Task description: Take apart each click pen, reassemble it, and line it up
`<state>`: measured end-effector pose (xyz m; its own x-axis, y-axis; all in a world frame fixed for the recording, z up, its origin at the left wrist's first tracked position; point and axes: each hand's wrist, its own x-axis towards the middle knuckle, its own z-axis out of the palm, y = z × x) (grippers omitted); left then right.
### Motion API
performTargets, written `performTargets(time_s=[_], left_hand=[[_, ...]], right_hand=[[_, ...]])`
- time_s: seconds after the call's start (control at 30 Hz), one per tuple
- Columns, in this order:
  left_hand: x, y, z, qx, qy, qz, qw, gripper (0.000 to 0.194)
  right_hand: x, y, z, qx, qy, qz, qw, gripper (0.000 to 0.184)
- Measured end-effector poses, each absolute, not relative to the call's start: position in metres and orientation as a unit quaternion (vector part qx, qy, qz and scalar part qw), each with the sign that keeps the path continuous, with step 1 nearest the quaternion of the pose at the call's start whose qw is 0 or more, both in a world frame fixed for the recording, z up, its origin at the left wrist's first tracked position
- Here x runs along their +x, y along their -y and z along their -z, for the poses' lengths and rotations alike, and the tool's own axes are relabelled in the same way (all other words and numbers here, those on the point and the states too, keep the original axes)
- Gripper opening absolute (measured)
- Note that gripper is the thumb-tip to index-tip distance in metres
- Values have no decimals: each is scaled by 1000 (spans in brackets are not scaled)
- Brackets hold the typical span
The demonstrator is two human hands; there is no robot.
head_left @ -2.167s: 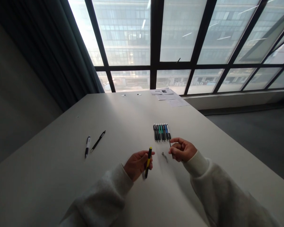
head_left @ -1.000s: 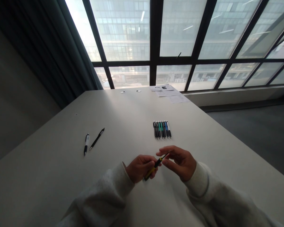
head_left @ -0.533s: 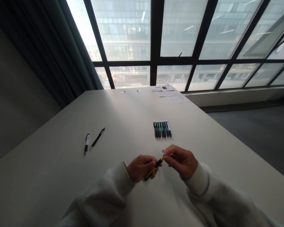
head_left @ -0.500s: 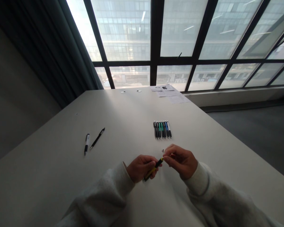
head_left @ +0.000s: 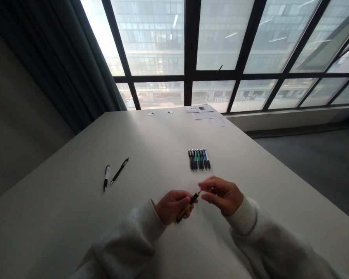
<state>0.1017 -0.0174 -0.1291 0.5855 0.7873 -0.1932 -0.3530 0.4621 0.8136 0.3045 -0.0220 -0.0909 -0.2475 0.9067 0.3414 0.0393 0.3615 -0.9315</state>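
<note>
My left hand (head_left: 174, 205) is closed around a black-and-yellow ballpoint pen (head_left: 187, 208), just above the table. The pen slants, with its thin tip pointing up and to the right. At that tip end is my right hand (head_left: 222, 193), thumb and index finger apart. The index fingertip is very close to the tip; whether it touches cannot be made out. Ahead of my hands lies a neat row of several pens (head_left: 199, 159), side by side, in black, green, blue and white. To the left rest a white-and-black pen (head_left: 106, 178) and a black pen (head_left: 119, 171).
The white table (head_left: 151, 151) stretches toward large windows (head_left: 159, 38). Printed papers (head_left: 205, 112) lie at its far right corner, and two small white round pieces (head_left: 170, 112) are near the far edge. A dark curtain (head_left: 61, 58) hangs at the left.
My right thumb and index finger have spread apart at the pen's end, baring its thin tip. A small silvery piece seen by those fingers earlier no longer shows. My left hand stays almost still.
</note>
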Motion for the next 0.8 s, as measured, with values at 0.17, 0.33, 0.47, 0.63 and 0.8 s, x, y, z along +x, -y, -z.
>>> performTargets(time_s=[0.17,0.33,0.47,0.63,0.8], left_hand=[[100,16,131,344,-268,-387,812,39],[98,14,132,331,-257,-416,807,35],[97,14,133,337,-248,-421,804,34],[97,14,133,340,-241,-428,802,35],[97,13,133,345,-239,-433,798,35]], right_hand=[[325,2,103,-509,692,-306,411,22],[321,-9,126,-574,766,-163,237,19],[316,-10,130,-601,775,-141,134,10],[318,-9,131,-606,781,-124,84,7],[316,-4,137,-603,782,-107,115,6]])
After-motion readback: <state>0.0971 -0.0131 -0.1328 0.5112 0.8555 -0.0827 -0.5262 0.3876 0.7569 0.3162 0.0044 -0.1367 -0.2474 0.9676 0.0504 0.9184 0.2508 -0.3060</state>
